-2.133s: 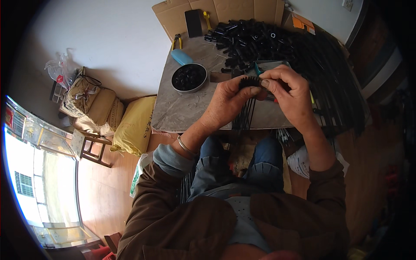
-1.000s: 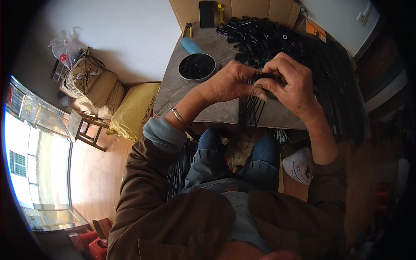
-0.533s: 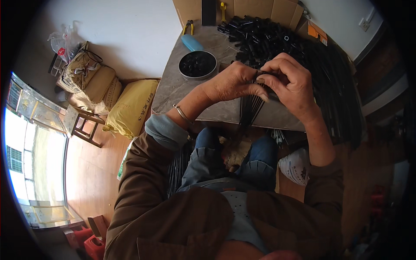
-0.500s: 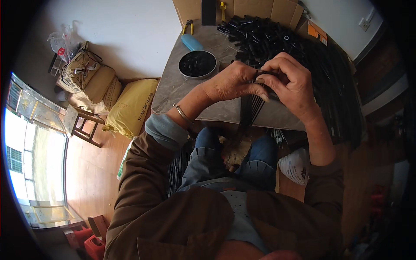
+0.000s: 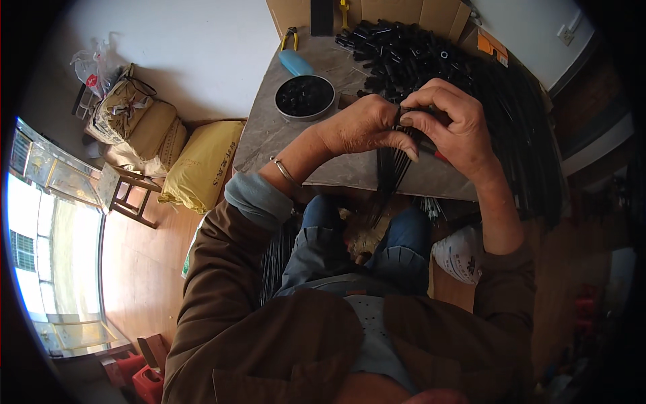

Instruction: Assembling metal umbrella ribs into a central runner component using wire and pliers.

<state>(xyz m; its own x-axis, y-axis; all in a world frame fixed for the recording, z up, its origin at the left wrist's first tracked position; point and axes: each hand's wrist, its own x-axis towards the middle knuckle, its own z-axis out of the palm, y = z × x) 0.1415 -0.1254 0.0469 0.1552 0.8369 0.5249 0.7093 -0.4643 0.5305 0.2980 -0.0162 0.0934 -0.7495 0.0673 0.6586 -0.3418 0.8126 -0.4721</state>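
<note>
My left hand (image 5: 374, 125) is closed around a bundle of thin black strands (image 5: 391, 168) that hangs down past the table's front edge. Close against it, my right hand (image 5: 449, 122) pinches with thumb and forefinger at the upper ends of the strands. What sits between those fingertips is too small and covered to name. Under my right palm, part of a red object (image 5: 441, 156) shows on the grey table (image 5: 262, 138). Left of my hands stands a round tin (image 5: 306, 118) of small black pieces. Beyond them lies a heap of short black tubes (image 5: 397, 57).
Long black strands (image 5: 531, 151) drape over the table's right side. Yellow-handled pliers (image 5: 290, 40) and a light-blue object (image 5: 296, 64) lie at the far left. Cardboard (image 5: 397, 15) stands behind. A yellow sack (image 5: 202, 165) and wooden stool (image 5: 133, 198) are left of the table.
My right fingertips have shifted slightly left, closer to my left fingers. The red object under my right palm now shows. My left hand keeps its hold on the strands.
</note>
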